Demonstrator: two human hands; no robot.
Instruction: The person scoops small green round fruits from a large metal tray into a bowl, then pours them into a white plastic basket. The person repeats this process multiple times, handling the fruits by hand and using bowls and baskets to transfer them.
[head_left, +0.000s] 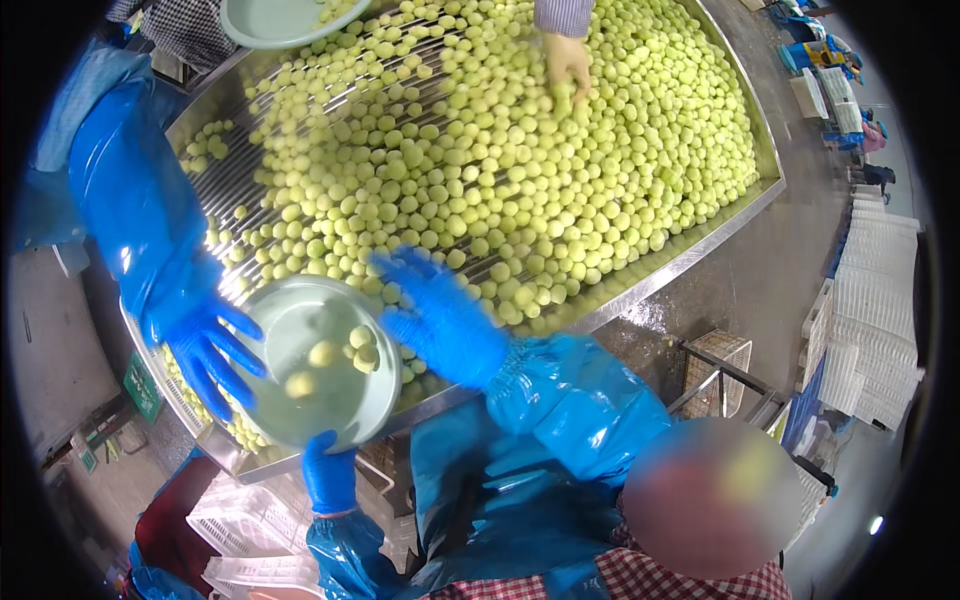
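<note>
My left hand, in a blue rubber glove, grips the near rim of a pale green plastic basin. Inside the basin are several small round green fruits; some look blurred. My right hand, gloved the same way, is over the fruit beside the basin's right rim. Its fingers are extended and blurred, with nothing visible in them. A co-worker's blue-gloved hand reaches over the basin's left side. Beneath lies a broad layer of green fruits on a metal sorting table with bars.
A bare hand of another person reaches into the fruit at the far side. A second green basin stands at upper left. The table's raised metal edge runs along the right. White plastic crates stand at lower left, others at far right.
</note>
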